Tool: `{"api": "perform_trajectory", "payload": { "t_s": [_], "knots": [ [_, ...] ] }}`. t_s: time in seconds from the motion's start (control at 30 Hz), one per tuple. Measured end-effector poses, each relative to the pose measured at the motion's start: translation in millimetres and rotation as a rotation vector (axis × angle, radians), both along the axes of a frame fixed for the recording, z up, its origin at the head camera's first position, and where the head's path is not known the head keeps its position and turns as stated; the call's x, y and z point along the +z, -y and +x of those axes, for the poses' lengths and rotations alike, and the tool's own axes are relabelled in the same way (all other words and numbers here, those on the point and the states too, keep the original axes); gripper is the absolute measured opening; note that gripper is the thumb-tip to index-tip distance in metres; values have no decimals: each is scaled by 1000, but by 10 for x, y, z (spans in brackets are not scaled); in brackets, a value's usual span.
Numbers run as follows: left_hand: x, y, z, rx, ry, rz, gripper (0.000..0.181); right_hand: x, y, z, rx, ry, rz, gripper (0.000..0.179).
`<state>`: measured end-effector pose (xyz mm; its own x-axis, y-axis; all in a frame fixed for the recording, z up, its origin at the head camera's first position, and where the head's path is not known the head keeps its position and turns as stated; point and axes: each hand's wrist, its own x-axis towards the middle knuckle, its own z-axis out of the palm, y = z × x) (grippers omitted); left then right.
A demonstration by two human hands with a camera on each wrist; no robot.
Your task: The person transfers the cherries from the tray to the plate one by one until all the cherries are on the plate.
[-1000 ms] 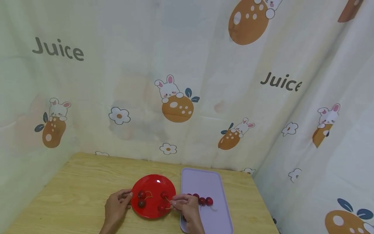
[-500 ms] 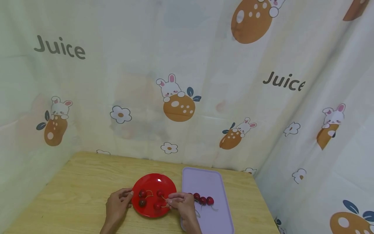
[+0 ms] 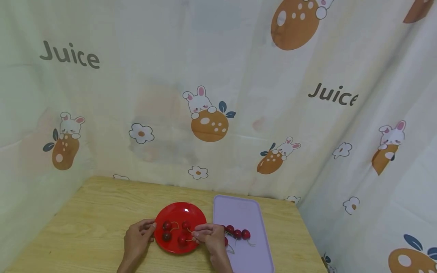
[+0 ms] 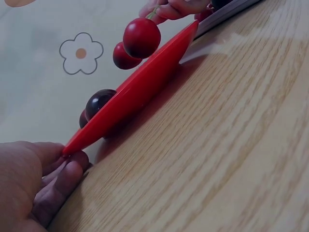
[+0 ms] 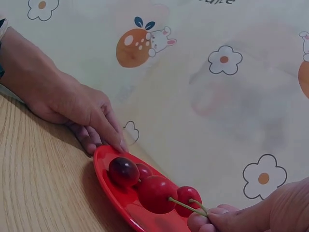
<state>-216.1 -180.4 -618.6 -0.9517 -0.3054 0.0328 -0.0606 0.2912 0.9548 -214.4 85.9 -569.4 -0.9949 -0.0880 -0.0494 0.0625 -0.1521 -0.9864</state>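
On the left, my left hand (image 3: 138, 239) pinches the rim of a red plate (image 3: 181, 210), thumb on top and fingers under the edge. Two cherries, one of them dark (image 3: 166, 236), lie in the plate's left part with a joined stem. Over its right part my right hand (image 3: 211, 238) pinches the stems of a pair of red cherries (image 5: 158, 194) between thumb and fingertips. The left wrist view shows this pair (image 4: 141, 38) hanging at the plate's far side, above the rim line.
Right of the plate stands a lilac tray (image 3: 239, 208) with several cherries (image 3: 237, 234) on it, partly hidden by my right hand. Both rest on a wooden table (image 3: 112, 204). A printed curtain (image 3: 164, 94) rises behind the table and along its sides.
My right hand has moved left over the plate, carrying the cherry pair further inward. More of the cherries on the tray now show. My left hand keeps its hold on the rim.
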Motion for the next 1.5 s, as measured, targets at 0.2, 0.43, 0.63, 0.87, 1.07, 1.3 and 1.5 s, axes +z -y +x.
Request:
{"api": "perform_trajectory", "payload": {
  "t_s": [0.2,0.43,0.63,0.87,1.07,1.3,1.5],
  "knots": [
    [-1,12,2,0,7,1,27,-19,24,31,-9,-54,25,16],
    [-7,18,-1,-6,2,9,27,-46,61,-27,-33,8,36,14],
    [5,-1,2,-2,10,12,27,14,110,-15,-48,-38,85,17],
    [17,-17,1,6,3,14,26,92,179,-20,-99,-34,159,16],
    [18,-19,9,9,5,10,26,68,197,-31,-129,-52,228,13],
    [13,-15,-4,5,11,-1,26,52,232,-64,-148,-115,329,12],
    [2,-8,-10,7,11,-10,26,65,248,-94,-159,-131,375,13]
  ]
}}
